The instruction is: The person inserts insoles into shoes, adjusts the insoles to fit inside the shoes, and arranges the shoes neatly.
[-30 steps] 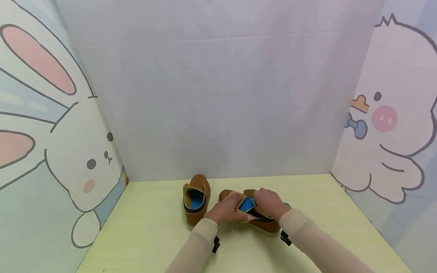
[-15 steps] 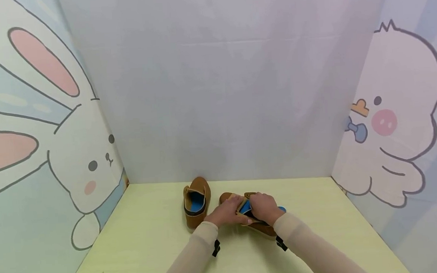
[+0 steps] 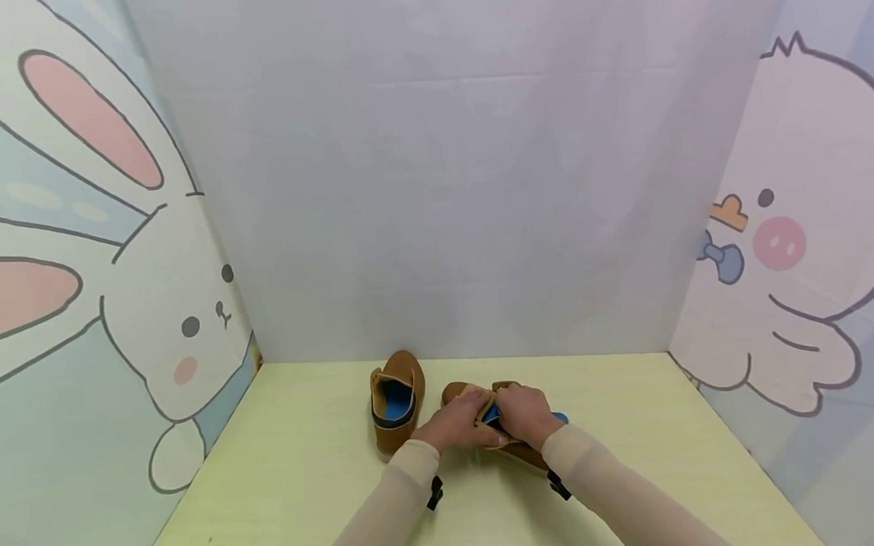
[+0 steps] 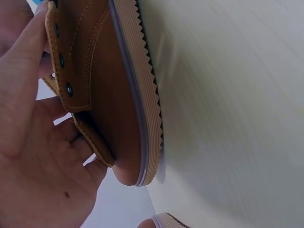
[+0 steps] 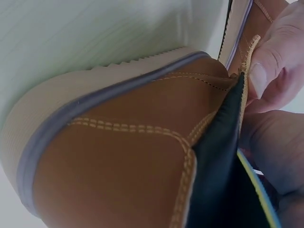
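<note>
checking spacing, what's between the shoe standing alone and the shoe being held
Only a narrow strip of bare table lies between the standing shoe and the held shoe; the left hand sits near it. The head view shows this.

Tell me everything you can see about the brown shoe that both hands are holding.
The brown shoe looks like tan suede with pale stitching, metal eyelets, a dark collar lining, a blue insole and a ribbed beige sole with a toothed edge. It sits on the pale green table, right of a second shoe and apart from it. The left hand holds one eyelet flap; the right hand holds the opening's other side.
</note>
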Demonstrator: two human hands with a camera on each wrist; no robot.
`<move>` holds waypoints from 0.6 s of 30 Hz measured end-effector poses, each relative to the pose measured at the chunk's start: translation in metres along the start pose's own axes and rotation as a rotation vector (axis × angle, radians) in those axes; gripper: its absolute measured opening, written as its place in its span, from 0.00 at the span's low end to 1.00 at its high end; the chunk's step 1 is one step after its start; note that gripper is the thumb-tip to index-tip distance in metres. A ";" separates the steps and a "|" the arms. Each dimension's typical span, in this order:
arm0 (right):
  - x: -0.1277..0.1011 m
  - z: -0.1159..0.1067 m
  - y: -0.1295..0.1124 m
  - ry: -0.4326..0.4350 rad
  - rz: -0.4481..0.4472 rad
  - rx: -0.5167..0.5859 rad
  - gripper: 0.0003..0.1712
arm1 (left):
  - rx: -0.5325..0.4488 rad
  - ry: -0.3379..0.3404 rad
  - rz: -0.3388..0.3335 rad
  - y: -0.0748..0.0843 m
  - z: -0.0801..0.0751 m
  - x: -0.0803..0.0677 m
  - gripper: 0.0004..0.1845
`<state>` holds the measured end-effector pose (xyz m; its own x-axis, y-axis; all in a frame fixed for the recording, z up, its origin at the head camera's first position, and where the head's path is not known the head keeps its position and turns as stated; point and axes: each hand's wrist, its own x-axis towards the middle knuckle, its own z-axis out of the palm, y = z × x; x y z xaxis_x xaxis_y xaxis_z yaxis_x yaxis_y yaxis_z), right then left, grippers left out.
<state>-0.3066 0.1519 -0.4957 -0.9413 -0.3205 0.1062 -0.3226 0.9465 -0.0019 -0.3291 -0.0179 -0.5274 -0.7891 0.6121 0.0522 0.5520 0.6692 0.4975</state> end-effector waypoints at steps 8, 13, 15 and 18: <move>0.002 0.006 0.000 -0.014 0.008 0.009 0.10 | -0.010 0.003 0.029 -0.001 0.003 0.001 0.42; 0.002 0.009 -0.001 -0.011 0.012 0.028 0.08 | -0.003 0.003 0.046 -0.003 0.004 0.001 0.43; 0.003 0.010 -0.001 -0.002 0.013 0.043 0.08 | 0.001 0.004 0.052 -0.003 0.004 0.001 0.43; 0.004 0.012 -0.001 0.005 0.017 0.053 0.08 | 0.007 0.000 0.057 -0.003 0.004 0.002 0.44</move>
<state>-0.3109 0.1492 -0.5068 -0.9464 -0.3037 0.1102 -0.3110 0.9487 -0.0565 -0.3316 -0.0172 -0.5326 -0.7562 0.6494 0.0804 0.5982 0.6362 0.4872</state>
